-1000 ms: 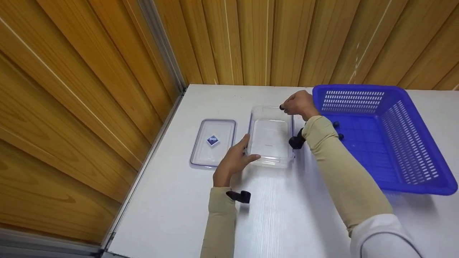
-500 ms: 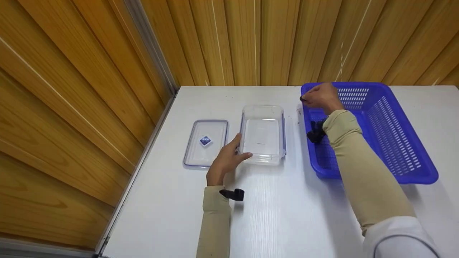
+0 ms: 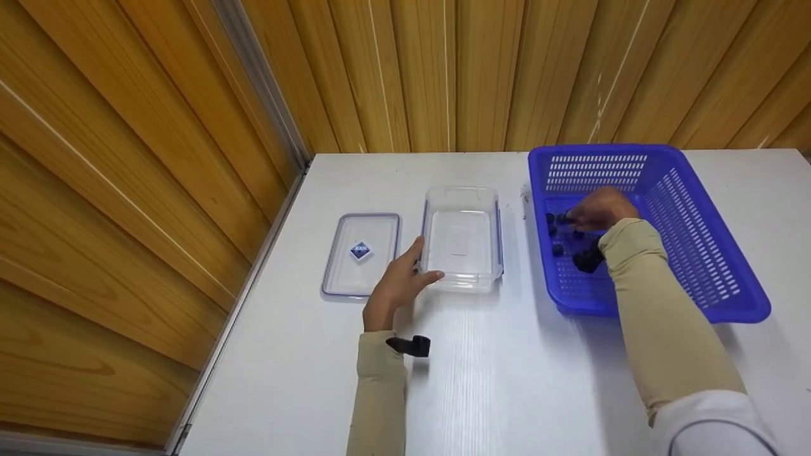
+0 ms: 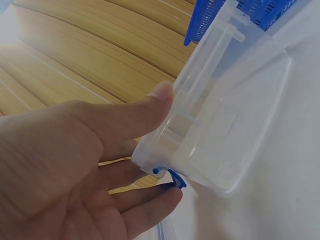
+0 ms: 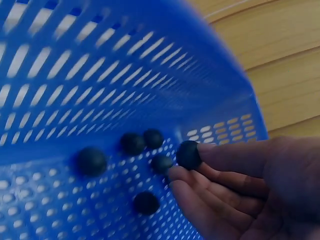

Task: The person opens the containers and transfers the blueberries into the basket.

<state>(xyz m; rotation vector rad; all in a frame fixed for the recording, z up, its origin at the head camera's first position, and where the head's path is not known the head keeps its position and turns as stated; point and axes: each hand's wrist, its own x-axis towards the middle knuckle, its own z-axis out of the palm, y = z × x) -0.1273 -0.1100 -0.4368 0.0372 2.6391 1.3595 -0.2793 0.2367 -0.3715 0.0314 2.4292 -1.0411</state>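
Note:
A clear lidless plastic food container [image 3: 461,240] with blue side latches stands on the white table. My left hand [image 3: 398,284] grips its near left corner, thumb over the rim; in the left wrist view the fingers [image 4: 150,207] lie beside a blue latch [image 4: 176,179]. My right hand [image 3: 602,208] is down inside the blue basket [image 3: 728,253]. Between its thumb and fingertips it pinches a small dark ball [image 5: 189,155]. Several similar dark balls [image 5: 91,161] lie on the basket's perforated floor around the fingers. The container has no balls in it.
A clear lid [image 3: 362,278] with a blue edge and a diamond-shaped label [image 3: 360,251] lies left of the container. Wood-grain panels [image 3: 405,76] rise behind and to the left of the table [image 3: 469,392]. The basket's raised slotted walls surround the right hand.
The right hand, with a dark ball in its fingertips, has moved right from above the container's far corner and down into the basket. My left hand keeps its hold on the container.

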